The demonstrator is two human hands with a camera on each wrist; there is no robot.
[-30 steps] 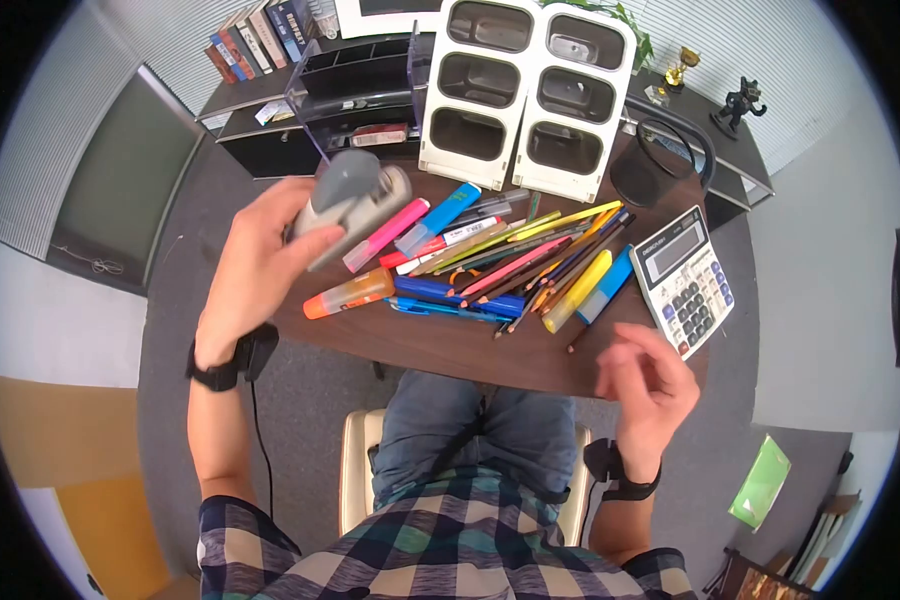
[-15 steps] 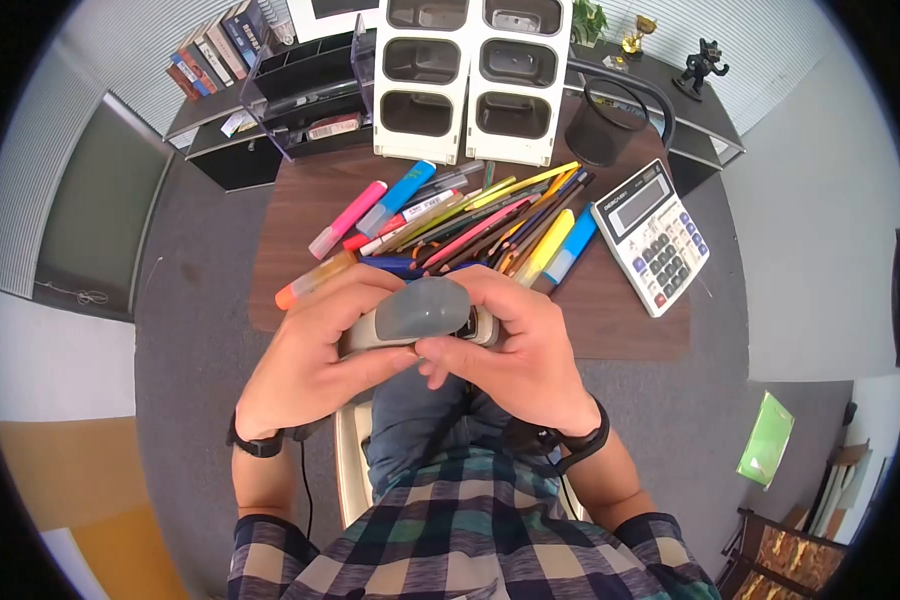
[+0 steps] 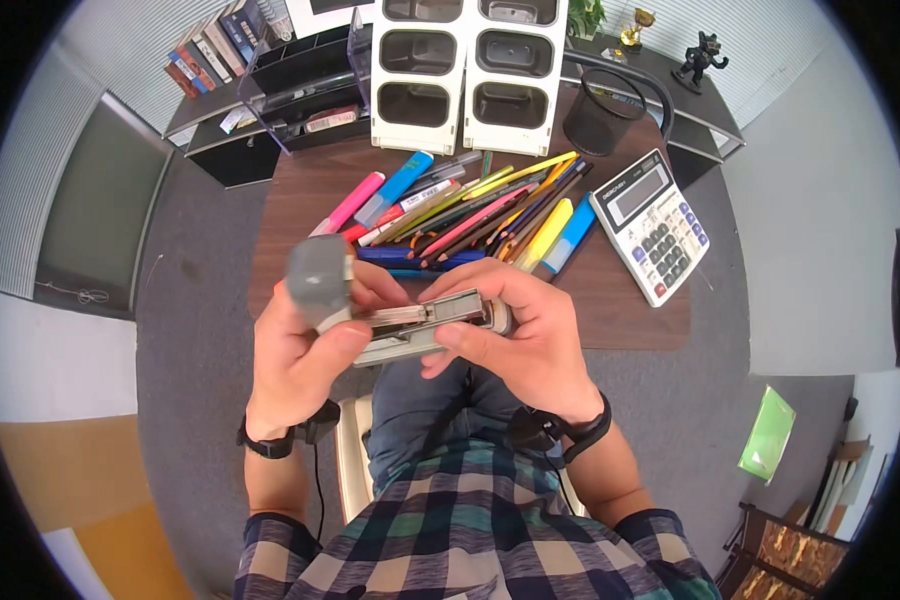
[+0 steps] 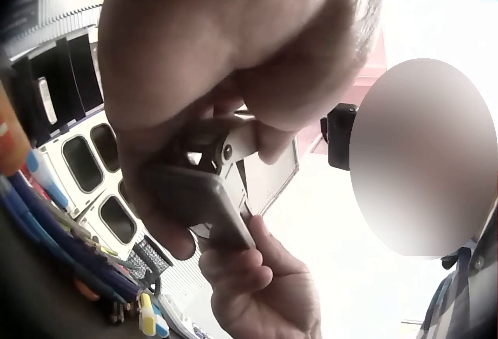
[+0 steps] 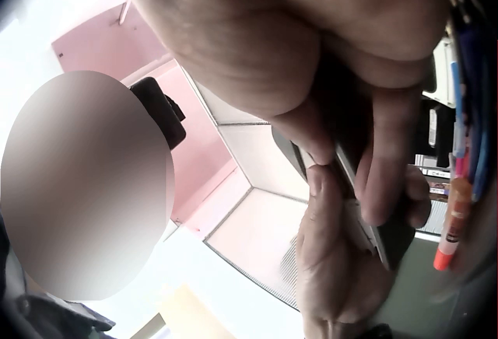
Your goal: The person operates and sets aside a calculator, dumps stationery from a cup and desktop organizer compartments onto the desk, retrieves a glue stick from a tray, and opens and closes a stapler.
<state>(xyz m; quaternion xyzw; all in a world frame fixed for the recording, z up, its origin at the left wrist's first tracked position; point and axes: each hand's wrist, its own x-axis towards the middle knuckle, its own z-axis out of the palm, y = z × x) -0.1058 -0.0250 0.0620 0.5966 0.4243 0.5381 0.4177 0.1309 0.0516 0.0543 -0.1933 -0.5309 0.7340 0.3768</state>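
Note:
A grey and beige stapler (image 3: 400,345) is held between both hands above the table's front edge, its top cover (image 3: 320,278) swung up and the metal magazine inside exposed. The left hand (image 3: 305,355) grips the cover end. Curled round the other end, the right hand (image 3: 520,335) has its thumb on the stapler's side. In the left wrist view the stapler's base (image 4: 206,199) shows below the left hand (image 4: 226,51). The right wrist view has the right hand (image 5: 311,51) over the partly hidden stapler (image 5: 362,214).
Behind the hands lie pencils, pens and highlighters (image 3: 548,235) in a pile on the brown table (image 3: 630,325). A calculator (image 3: 653,230) lies at the right. Farther back stand a white bin organiser (image 3: 463,85), a black mesh cup (image 3: 600,125) and a clear-sided black organiser (image 3: 310,85).
The left hand has brought the stapler from the left to the front, where the right hand has taken hold too. Its cover has since been swung open leftwards.

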